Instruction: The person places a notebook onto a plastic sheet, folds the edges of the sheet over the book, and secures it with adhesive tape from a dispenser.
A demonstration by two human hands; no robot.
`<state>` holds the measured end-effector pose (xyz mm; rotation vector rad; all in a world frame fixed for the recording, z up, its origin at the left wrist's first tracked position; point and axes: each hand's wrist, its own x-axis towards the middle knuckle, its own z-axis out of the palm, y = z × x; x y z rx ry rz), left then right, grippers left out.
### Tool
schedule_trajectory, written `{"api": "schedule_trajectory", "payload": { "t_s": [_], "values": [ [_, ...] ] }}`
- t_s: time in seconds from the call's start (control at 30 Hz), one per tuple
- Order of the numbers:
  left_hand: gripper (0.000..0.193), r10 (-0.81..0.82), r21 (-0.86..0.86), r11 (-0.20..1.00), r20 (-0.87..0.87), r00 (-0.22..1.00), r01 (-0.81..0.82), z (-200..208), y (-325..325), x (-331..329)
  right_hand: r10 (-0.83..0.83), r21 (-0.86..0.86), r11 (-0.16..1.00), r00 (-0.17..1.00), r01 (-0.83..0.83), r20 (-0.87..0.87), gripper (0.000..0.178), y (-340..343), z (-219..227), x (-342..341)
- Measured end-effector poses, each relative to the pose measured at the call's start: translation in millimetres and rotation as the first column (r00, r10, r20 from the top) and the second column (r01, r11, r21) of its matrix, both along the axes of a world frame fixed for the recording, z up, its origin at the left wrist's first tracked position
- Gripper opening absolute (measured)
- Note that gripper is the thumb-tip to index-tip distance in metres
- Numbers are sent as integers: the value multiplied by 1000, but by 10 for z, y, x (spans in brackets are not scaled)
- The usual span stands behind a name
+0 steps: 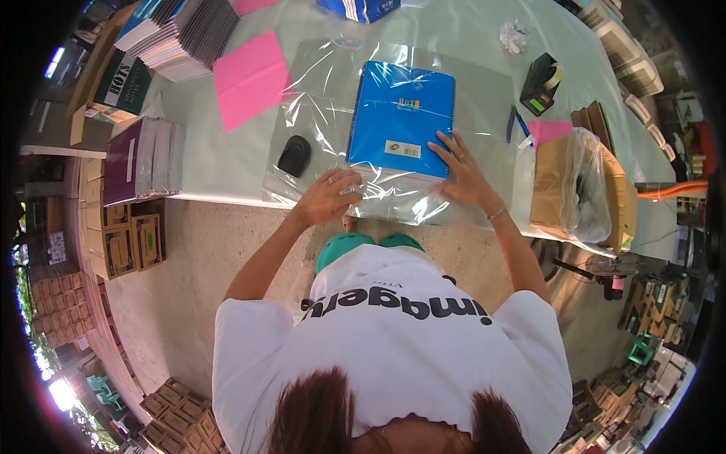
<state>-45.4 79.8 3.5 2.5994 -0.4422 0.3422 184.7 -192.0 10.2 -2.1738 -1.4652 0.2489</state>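
Closest to lens: reddish-brown hair [310, 412], loose strands, over white T-shirt [423, 363], soft fabric, dark lettering. Beyond, on pale, smooth-topped table [473, 38]: blue notebook [382, 121], rectangular, glossy cover, pale label near front edge, flat on clear film [404, 208], wrinkled and full of glare, reaching out past front edge. At near-left corner, left hand [330, 195] with curled fingers on film; can't tell if pinching it or just pressing. Right hand [460, 168] open, fingers apart on near-right corner of cover, not clasping. Left of notebook: black rounded object [294, 156], matte, and pink sheet [251, 79], flat, straight-edged. Right: black tape dispenser [541, 83], angular, near slim blue pen [523, 127]; cardboard box [550, 185] with thin, crinkly plastic bag [586, 185] draped over. Far left: notebook stack [181, 41], ridged edges.
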Motion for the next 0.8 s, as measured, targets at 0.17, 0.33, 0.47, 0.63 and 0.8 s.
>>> {"api": "schedule_trajectory", "payload": {
  "t_s": [0.17, 0.33, 0.47, 0.63, 0.8],
  "values": [
    [45, 217, -81, 972, -27, 976, -218, -28, 68, -28, -10, -34, 999, 1000, 10, -15, 101, 16, 9, -25],
    [65, 174, -60, 980, -195, 965, -189, 266, 224, 376, -1, -54, 999, 999, 3, 39, 98, -3, 17, -8],
    [72, 201, 12, 980, -59, 978, -201, 50, 153, 589, -123, 99, 989, 988, 114, 90, 94, 81, -73, -203],
    [76, 345, -61, 937, -12, 939, -345, -72, -59, 578, -228, 214, 951, 974, 221, 5, 91, 122, -250, -337],
    [75, 252, -88, 962, -87, 964, -259, 13, 75, 528, -161, 142, 976, 987, 163, -28, 81, 16, -85, -299]
  ]
}}
